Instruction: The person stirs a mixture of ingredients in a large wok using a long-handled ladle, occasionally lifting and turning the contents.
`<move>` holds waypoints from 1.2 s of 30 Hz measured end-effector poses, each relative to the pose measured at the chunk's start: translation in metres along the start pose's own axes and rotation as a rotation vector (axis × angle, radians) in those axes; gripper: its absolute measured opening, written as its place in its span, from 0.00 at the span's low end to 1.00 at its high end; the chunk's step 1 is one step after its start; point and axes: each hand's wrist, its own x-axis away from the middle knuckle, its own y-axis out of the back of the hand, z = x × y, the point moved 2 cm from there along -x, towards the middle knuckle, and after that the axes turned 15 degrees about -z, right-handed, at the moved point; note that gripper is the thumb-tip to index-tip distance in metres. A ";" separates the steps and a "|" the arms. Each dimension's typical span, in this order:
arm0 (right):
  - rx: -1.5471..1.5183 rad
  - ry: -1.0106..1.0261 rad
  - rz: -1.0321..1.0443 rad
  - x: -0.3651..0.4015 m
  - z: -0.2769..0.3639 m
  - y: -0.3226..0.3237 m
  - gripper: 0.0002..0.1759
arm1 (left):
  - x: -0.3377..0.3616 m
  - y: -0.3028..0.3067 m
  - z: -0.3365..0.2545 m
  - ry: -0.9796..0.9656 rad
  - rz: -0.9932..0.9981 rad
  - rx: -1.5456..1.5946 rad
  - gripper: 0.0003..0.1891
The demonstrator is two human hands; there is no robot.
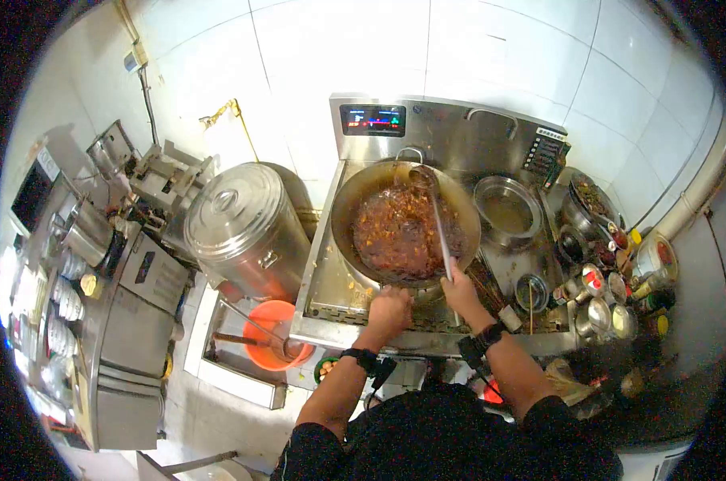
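Observation:
A wide wok (343, 196) sits on the steel stove, full of dark reddish-brown sauce (391, 232) with lighter bits in it. My right hand (461, 293) is closed around the long handle of a ladle (441, 224). The ladle's bowl dips into the sauce near the far rim, while its handle slants over the wok's right side. At the near rim, my left hand (389, 313) is closed on the wok; its fingers hide most of the near handle. A loop handle stands at the wok's far side.
Right of the wok stand a round metal pan (507, 210) and a bamboo brush (495, 293). Seasoning containers (595, 309) crowd the far right. Left are a large lidded steel pot (247, 228) and, lower, an orange bucket (271, 341). A lit control panel (373, 120) stands behind.

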 end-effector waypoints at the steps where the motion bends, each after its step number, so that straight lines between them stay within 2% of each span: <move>1: -0.083 -0.036 0.035 0.000 0.004 -0.006 0.38 | 0.001 0.001 0.000 -0.003 -0.003 0.005 0.09; 5: -0.438 -0.280 0.242 0.027 0.020 -0.012 0.38 | 0.001 -0.007 0.002 -0.001 0.018 -0.024 0.08; 6: -0.364 -0.238 0.260 0.027 0.008 -0.016 0.38 | 0.001 -0.009 0.004 -0.016 0.017 -0.017 0.08; 9: -0.227 -0.167 0.373 0.050 0.029 0.021 0.39 | -0.005 0.000 -0.005 0.020 0.083 -0.051 0.08; 11: -0.062 -0.017 0.330 0.065 0.028 0.040 0.40 | -0.004 0.000 -0.005 0.004 0.089 -0.066 0.08; 14: 0.139 0.372 0.153 0.095 0.002 0.070 0.40 | 0.004 -0.008 0.001 -0.060 0.024 -0.054 0.08; 16: 0.297 0.384 0.156 0.107 -0.003 0.088 0.40 | 0.000 -0.005 -0.001 -0.036 0.009 -0.049 0.08; 18: 0.496 0.087 0.314 0.123 0.040 0.135 0.39 | -0.001 0.004 -0.008 -0.033 -0.003 -0.066 0.08; 21: 0.653 0.241 0.260 0.129 0.012 0.176 0.38 | 0.000 0.007 -0.008 -0.056 -0.113 -0.007 0.06; 22: 0.666 0.187 0.277 0.132 0.042 0.193 0.39 | 0.000 0.007 -0.008 -0.068 -0.166 0.028 0.05; 23: 0.679 0.133 0.295 0.133 0.080 0.215 0.39 | 0.001 0.003 -0.007 -0.051 -0.128 0.006 0.06; 26: 0.631 0.253 0.314 0.128 0.086 0.263 0.40 | 0.000 -0.004 -0.006 -0.015 -0.048 -0.044 0.06; 28: 0.764 0.341 0.296 0.126 0.122 0.285 0.39 | -0.003 0.007 -0.010 -0.007 -0.035 -0.058 0.06; 32: 0.881 0.432 0.350 0.115 0.138 0.303 0.39 | -0.005 0.008 -0.011 -0.002 0.001 -0.064 0.06; 36: 0.940 0.316 0.404 0.106 0.106 0.275 0.38 | -0.006 0.008 -0.010 0.026 -0.028 -0.028 0.07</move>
